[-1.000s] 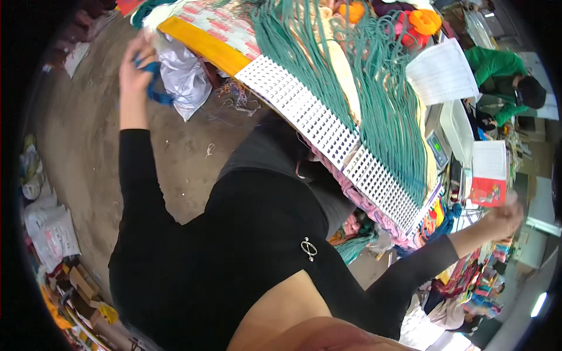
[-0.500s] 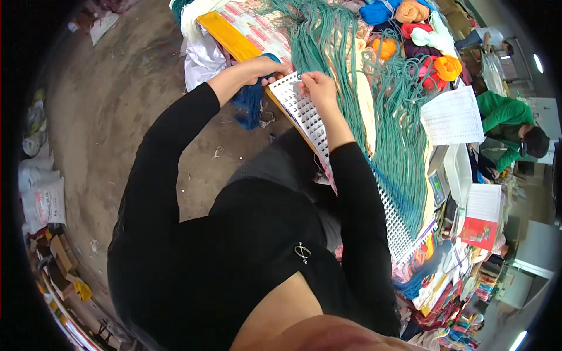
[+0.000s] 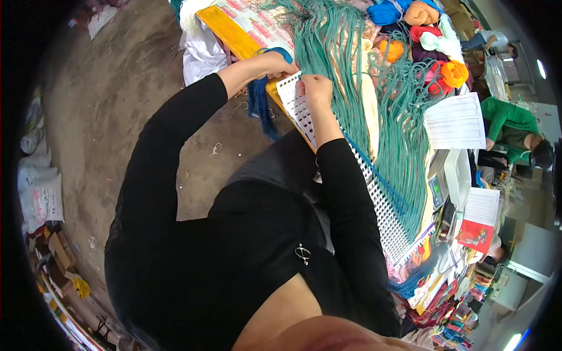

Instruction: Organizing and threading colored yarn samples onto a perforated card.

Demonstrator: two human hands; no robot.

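Head view: left hand (image 3: 274,63) grips blue yarn (image 3: 260,102), right hand (image 3: 315,86) pinches at perforated strip (image 3: 345,158) (strand may snag, tangling green cords (image 3: 351,93)).

Matt white perforated plastic board (image 3: 351,158)

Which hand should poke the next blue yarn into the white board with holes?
Probably the right hand: its fingertips rest on the white perforated board. The left hand grips the blue yarn bundle at the board's end.
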